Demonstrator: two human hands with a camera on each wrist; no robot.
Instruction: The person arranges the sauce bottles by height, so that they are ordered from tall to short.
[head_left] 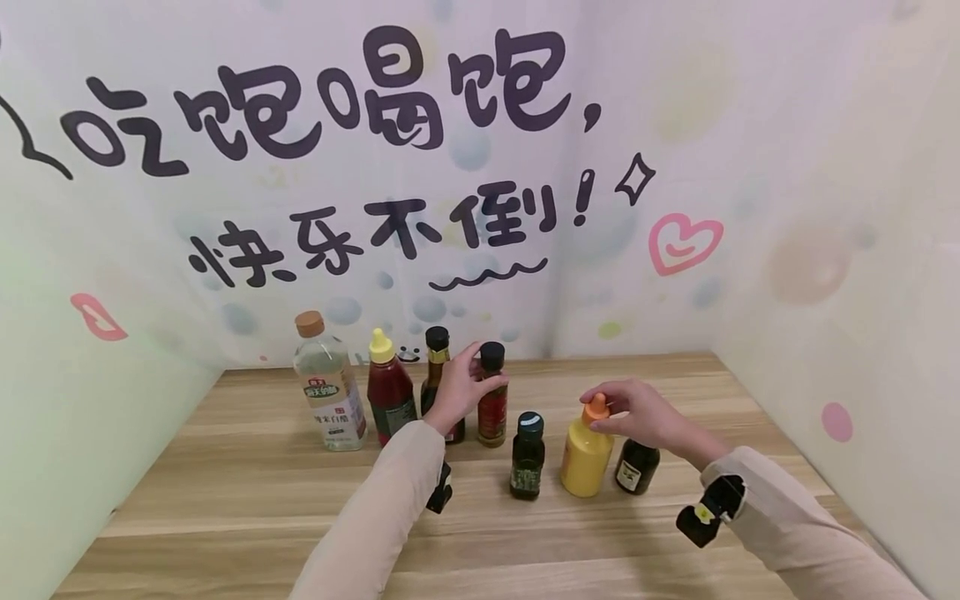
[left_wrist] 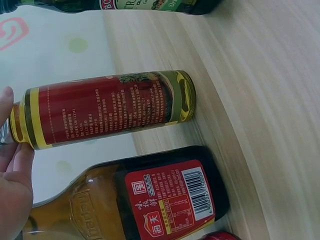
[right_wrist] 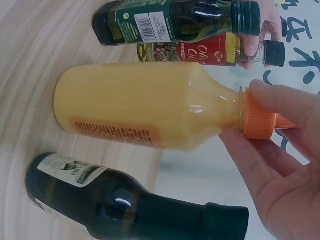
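While pinching the upright red-labelled bottle (head_left: 492,419) on the wooden table (head_left: 247,508) with the left hand (head_left: 459,387) in the head view, gripping the upright yellow bottle (head_left: 587,460) there with the right hand (head_left: 647,415); in the left wrist view, holding the neck (left_wrist: 19,122) beside the brown bottle (left_wrist: 137,195); in the right wrist view, clasping the orange cap (right_wrist: 260,117) near the dark bottle (right_wrist: 125,200).

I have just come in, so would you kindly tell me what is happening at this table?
A person is handling two bottles at once. The left hand holds a red-labelled bottle near its top, and the right hand holds a yellow bottle by its orange cap. Both are upright, with a dark green-capped bottle standing between them. Another dark bottle stands just right of the yellow one.
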